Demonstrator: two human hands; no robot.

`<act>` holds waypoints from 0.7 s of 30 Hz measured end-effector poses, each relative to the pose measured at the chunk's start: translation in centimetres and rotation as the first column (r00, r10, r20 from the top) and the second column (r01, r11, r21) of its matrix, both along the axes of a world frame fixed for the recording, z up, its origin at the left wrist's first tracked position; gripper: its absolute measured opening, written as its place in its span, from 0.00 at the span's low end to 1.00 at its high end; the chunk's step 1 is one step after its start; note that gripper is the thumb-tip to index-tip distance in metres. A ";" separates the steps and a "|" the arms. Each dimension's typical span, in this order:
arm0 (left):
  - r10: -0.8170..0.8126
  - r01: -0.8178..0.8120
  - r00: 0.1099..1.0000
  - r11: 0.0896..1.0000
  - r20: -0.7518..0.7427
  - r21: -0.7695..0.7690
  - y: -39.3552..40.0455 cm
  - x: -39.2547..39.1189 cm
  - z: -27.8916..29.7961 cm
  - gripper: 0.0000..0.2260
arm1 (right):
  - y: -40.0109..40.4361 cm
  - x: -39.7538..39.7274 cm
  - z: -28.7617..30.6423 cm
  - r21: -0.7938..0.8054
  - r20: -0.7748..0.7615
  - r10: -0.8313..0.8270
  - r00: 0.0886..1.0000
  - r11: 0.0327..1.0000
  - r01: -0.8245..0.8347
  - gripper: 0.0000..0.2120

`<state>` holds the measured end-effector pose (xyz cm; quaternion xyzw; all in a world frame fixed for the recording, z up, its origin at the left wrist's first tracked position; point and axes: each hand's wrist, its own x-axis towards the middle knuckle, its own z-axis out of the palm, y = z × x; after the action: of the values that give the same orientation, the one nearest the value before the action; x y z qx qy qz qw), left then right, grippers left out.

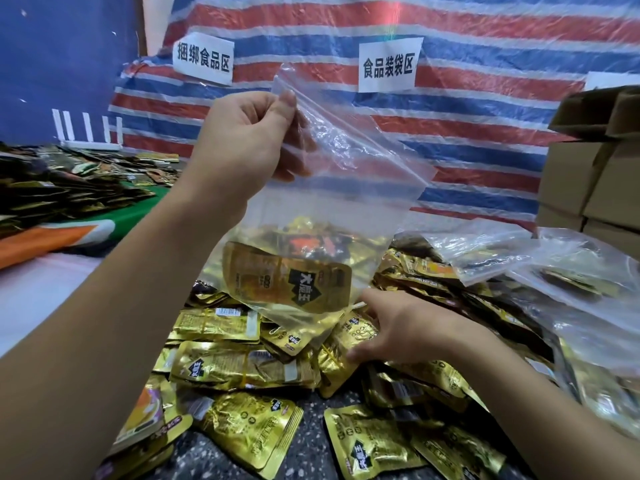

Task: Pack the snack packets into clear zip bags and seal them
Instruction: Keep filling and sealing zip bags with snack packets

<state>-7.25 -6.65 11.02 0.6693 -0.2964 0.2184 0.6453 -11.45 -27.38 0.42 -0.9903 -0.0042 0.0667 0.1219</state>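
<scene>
My left hand (247, 133) holds a clear zip bag (346, 188) up by its open top edge, thumb and fingers pinching the plastic. One gold snack packet (287, 277) lies in the bottom of the hanging bag. Below it, my right hand (398, 327) reaches into the pile of gold snack packets (242, 368) on the table, its fingers curled on a gold packet (349, 336) at the pile's top. Whether that packet is lifted I cannot tell.
Filled clear bags (519, 261) lie heaped at the right, with cardboard boxes (595, 168) behind them. A striped tarp with paper signs (388, 65) hangs at the back. More dark packets (62, 185) cover a green table at the left.
</scene>
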 end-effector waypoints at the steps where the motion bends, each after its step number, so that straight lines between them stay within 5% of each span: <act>1: -0.004 0.004 1.000 1.000 -0.003 0.004 0.0 0.0 0.0 0.14 | 0.1 0.0 0.0 0.042 0.020 -0.003 1.000 0.999 0.002 0.40; 7: -0.022 0.022 1.000 1.000 -0.009 0.011 -0.3 0.3 -0.4 0.14 | 0.1 0.2 0.0 0.396 0.076 -0.060 0.995 0.918 0.025 0.36; 12: -0.026 0.027 1.000 0.999 -0.013 0.021 -0.6 0.5 -0.5 0.15 | 0.4 0.7 -0.5 0.662 0.092 -0.189 0.978 0.745 0.081 0.31; 17: -0.087 0.089 0.995 0.994 -0.040 0.060 -0.6 0.6 -0.6 0.14 | -0.2 1.2 -0.3 0.746 0.027 -0.293 0.956 0.643 0.175 0.27; 21: -0.167 0.180 0.981 0.972 -0.096 0.152 -0.4 0.7 -0.7 0.13 | -2.4 0.8 2.2 0.854 0.163 -0.409 0.898 0.515 0.079 0.22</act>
<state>-6.57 -7.09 10.29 0.6989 -0.3436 0.1089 0.6177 -10.69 -29.74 2.65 -0.7991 0.0855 -0.1357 0.5795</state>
